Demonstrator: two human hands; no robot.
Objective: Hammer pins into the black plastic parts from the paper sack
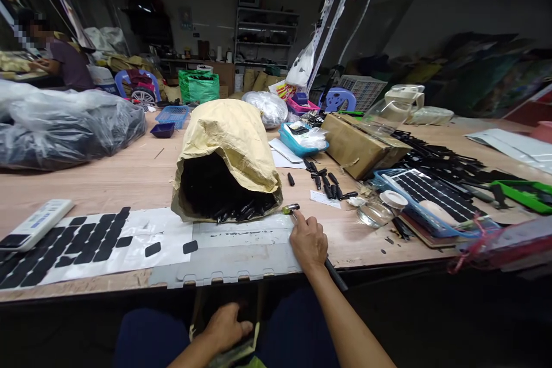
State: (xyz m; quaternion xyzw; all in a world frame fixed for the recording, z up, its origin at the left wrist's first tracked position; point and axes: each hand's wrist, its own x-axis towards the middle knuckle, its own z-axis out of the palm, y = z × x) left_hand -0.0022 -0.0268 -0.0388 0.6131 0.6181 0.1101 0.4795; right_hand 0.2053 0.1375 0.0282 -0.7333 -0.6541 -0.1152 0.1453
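Observation:
My right hand rests on the table edge, fingers closed round a thin tool whose dark handle sticks out behind my wrist and whose yellow-green metal tip points at the mouth of a brown paper sack. The sack lies on its side, full of small black parts. My left hand is down at my lap below the table, fingers curled on a flat pale object I cannot make out. A grey metal strip and a white sheet with black pads lie in front of me.
A white remote lies at the left. A plastic bag of dark goods sits at far left. A cardboard box, a blue tray with a solar panel, a glass jar and loose black parts fill the right. Another person sits at the far left.

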